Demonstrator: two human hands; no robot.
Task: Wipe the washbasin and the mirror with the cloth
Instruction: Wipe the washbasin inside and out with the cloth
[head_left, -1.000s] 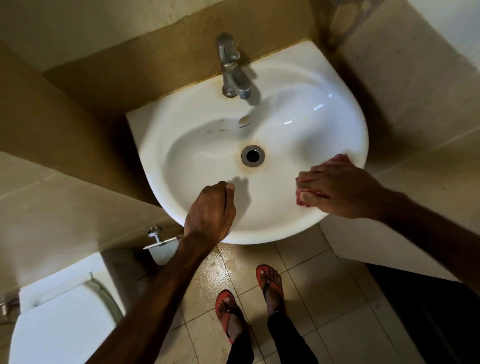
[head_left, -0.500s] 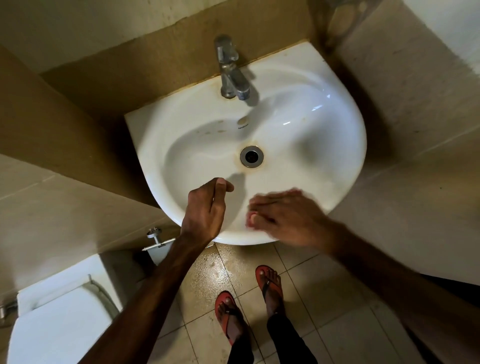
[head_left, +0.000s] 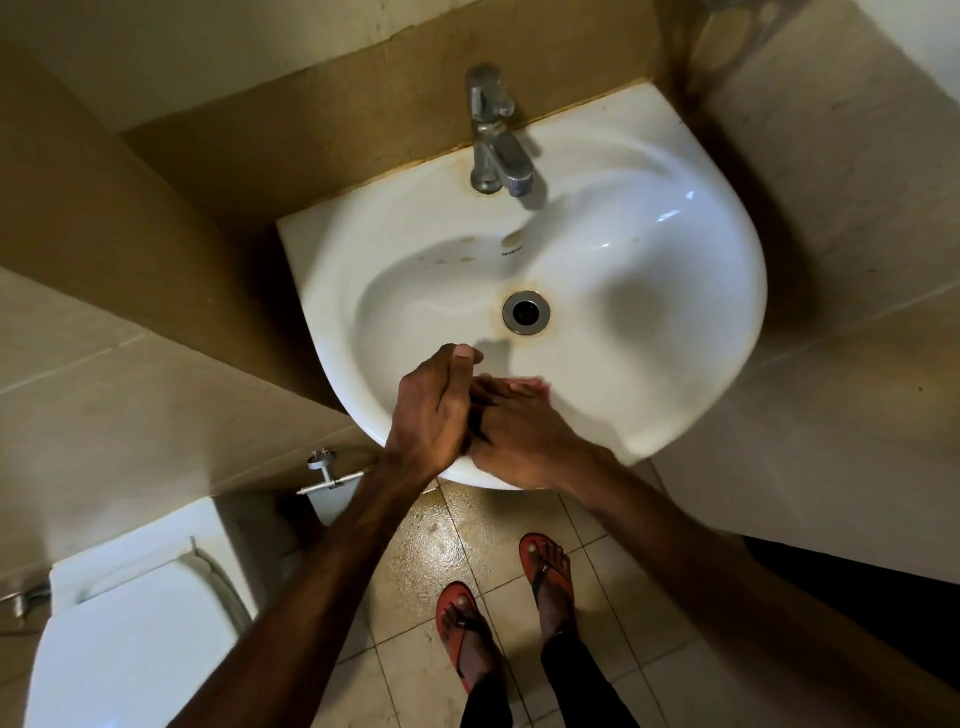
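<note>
At the white washbasin (head_left: 649, 291), the right hand (head_left: 519, 431) presses flat on the front rim, the cloth apparently hidden beneath; the left hand (head_left: 431, 415) curls alongside, its hold unclear. Pushed past the edge, the cloth could drop to the floor (head_left: 441, 545).

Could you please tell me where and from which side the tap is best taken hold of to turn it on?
Grip the upright chrome handle on top of the tap, not the spout slanting down over the washbasin. Come from the front and above: the wall stands close behind it, while the bowl side is open. Probably a finger-and-thumb pinch around its rounded sides.
</note>
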